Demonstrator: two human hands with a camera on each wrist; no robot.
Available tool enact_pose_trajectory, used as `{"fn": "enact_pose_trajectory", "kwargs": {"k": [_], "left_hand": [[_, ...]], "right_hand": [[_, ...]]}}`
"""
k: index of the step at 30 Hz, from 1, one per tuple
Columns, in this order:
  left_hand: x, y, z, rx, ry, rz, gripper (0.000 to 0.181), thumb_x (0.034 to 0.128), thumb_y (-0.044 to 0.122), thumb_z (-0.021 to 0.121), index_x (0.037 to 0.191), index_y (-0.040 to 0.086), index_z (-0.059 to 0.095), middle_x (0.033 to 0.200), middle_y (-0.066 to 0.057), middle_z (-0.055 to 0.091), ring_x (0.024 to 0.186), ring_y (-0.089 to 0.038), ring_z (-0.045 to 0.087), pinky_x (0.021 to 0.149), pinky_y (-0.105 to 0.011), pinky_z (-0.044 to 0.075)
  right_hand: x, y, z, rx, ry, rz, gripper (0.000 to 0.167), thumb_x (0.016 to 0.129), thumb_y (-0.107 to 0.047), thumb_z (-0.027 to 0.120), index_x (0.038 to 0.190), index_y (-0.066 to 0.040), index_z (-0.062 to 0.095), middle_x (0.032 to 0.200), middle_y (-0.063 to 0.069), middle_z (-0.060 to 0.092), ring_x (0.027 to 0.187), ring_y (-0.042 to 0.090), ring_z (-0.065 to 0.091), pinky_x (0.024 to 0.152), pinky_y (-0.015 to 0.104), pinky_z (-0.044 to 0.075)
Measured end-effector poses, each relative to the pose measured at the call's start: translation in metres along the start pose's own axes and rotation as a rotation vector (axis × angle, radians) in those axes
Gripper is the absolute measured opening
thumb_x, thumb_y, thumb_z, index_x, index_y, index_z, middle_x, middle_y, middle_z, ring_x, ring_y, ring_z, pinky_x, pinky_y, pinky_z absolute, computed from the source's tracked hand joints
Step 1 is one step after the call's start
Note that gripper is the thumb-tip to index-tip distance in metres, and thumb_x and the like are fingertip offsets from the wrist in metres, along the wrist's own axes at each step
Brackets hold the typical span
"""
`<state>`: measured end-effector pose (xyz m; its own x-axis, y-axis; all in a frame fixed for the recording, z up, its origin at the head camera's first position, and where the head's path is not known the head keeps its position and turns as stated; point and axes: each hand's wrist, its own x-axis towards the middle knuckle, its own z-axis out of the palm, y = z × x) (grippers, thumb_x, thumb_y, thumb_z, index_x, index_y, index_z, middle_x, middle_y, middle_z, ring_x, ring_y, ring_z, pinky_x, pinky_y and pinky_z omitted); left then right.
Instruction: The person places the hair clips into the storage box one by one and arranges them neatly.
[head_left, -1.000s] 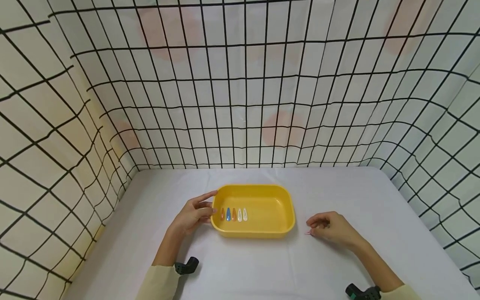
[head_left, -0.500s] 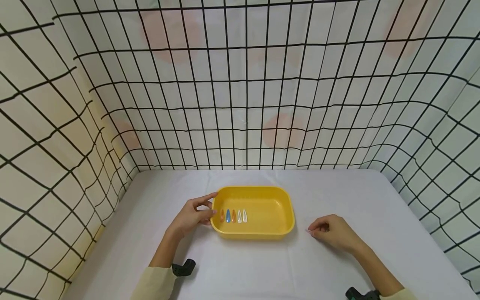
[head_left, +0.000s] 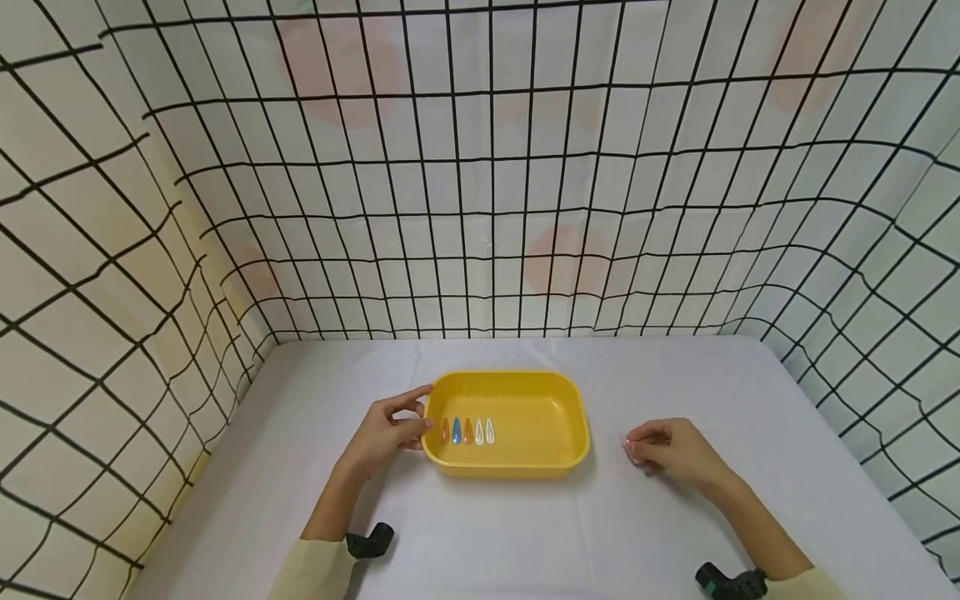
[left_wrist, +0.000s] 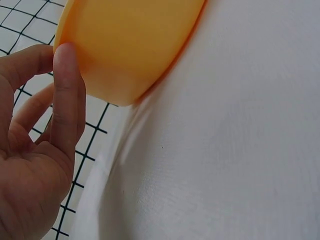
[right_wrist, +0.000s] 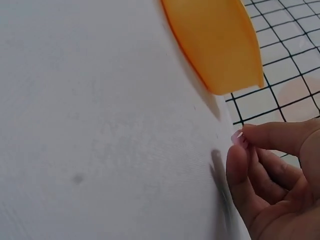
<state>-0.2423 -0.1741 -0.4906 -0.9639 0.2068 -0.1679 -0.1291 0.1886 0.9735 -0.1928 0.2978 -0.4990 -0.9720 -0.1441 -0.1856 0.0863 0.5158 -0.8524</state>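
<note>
A yellow plastic tray (head_left: 536,421) lies on the white cloth. Several snap hair clips stand side by side in a row at its left end: orange ones, a blue clip (head_left: 457,431) and white ones such as the white clip (head_left: 491,431). My left hand (head_left: 381,437) pinches the tray's left rim, thumb on the inner side in the head view. To the right of the tray and apart from it, my right hand (head_left: 675,454) holds a small pink hair clip (right_wrist: 240,139) between thumb and index finger; the fingertips cover part of it.
A white cloth (head_left: 510,542) covers the table. White walls with a black grid (head_left: 491,208) enclose the back and both sides. Each wrist wears a black camera, such as the left wrist's camera (head_left: 371,542).
My right hand has shifted slightly right, and the pink clip has turned between its fingers, showing less. The left hand stays at the rim; the tray and the clips in it have not moved.
</note>
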Motion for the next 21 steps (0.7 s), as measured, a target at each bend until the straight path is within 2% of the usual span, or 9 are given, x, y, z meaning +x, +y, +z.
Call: {"fn": "enact_pose_trajectory", "kwargs": {"k": [5,11,17,21], "left_hand": [[-0.002,0.002,0.0,0.004,0.0,0.0,0.06,0.0856,0.01,0.079,0.141,0.028,0.064,0.112,-0.011,0.056,0.066,-0.021,0.065,0.069,-0.03,0.065],[-0.003,0.001,0.001,0.02,-0.007,0.011,0.061,0.0869,0.012,0.079,0.144,0.024,0.062,0.112,-0.011,0.055,0.066,-0.019,0.064,0.069,-0.028,0.065],[-0.002,0.0,0.003,0.018,0.013,0.02,0.06,0.0866,0.01,0.079,0.143,0.023,0.063,0.11,-0.01,0.056,0.066,-0.021,0.065,0.069,-0.029,0.065],[0.001,-0.001,0.003,0.009,0.027,0.015,0.06,0.0859,0.007,0.079,0.142,0.024,0.065,0.109,-0.01,0.057,0.065,-0.021,0.065,0.068,-0.03,0.065]], "right_hand": [[0.002,-0.005,-0.006,0.156,-0.002,0.049,0.041,0.098,-0.022,0.071,0.123,0.01,0.065,0.105,0.012,0.075,0.085,0.016,0.072,0.077,0.027,0.064],[0.003,-0.014,-0.014,0.295,-0.022,0.024,0.048,0.099,-0.019,0.069,0.13,0.016,0.058,0.115,0.016,0.073,0.093,0.011,0.074,0.085,0.026,0.064],[0.007,-0.023,-0.016,0.37,-0.024,0.01,0.055,0.099,-0.021,0.07,0.134,0.017,0.053,0.118,0.013,0.072,0.097,0.014,0.073,0.088,0.026,0.063],[0.011,-0.034,-0.014,0.383,-0.01,0.017,0.057,0.098,-0.023,0.072,0.136,0.015,0.053,0.117,0.01,0.071,0.099,0.017,0.073,0.088,0.027,0.063]]}}
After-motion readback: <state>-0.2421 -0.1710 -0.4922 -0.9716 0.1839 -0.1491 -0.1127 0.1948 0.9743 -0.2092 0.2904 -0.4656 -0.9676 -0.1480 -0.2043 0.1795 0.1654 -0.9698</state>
